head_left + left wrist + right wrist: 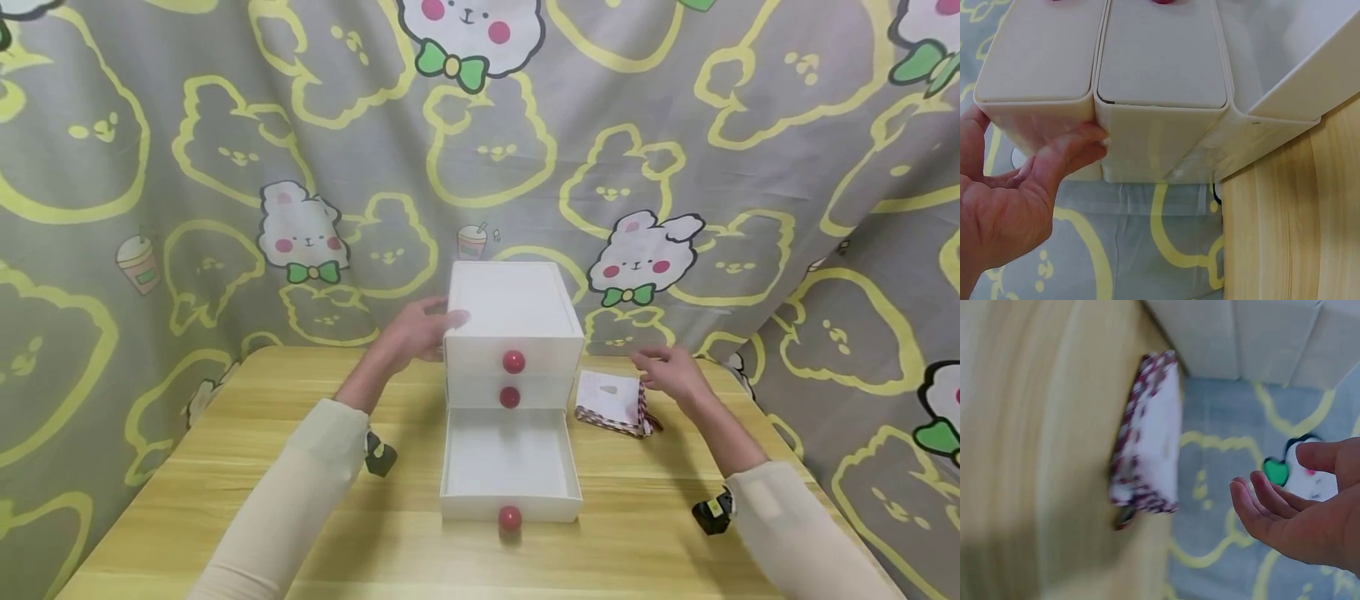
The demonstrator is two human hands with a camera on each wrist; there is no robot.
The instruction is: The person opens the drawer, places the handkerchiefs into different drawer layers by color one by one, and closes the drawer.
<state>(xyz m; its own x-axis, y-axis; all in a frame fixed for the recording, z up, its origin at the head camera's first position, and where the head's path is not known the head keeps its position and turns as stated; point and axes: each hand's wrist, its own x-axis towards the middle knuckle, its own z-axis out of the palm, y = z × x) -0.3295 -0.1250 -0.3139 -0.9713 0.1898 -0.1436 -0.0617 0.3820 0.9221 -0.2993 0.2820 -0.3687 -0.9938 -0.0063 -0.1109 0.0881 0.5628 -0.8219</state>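
A white drawer unit with round red knobs stands on the table, its bottom drawer pulled out and bare inside. The two upper drawers are closed. My left hand rests against the unit's left side near the top, thumb over the upper edge; in the left wrist view the fingertips touch the side wall. To the right of the unit lies a folded white cloth with dark red checked edges. My right hand hovers just beside this cloth, fingers loosely bent and holding nothing.
A wooden table carries everything. Behind it hangs a grey curtain with yellow outlines and rabbit prints. The open drawer's front panel sticks out toward me between my arms.
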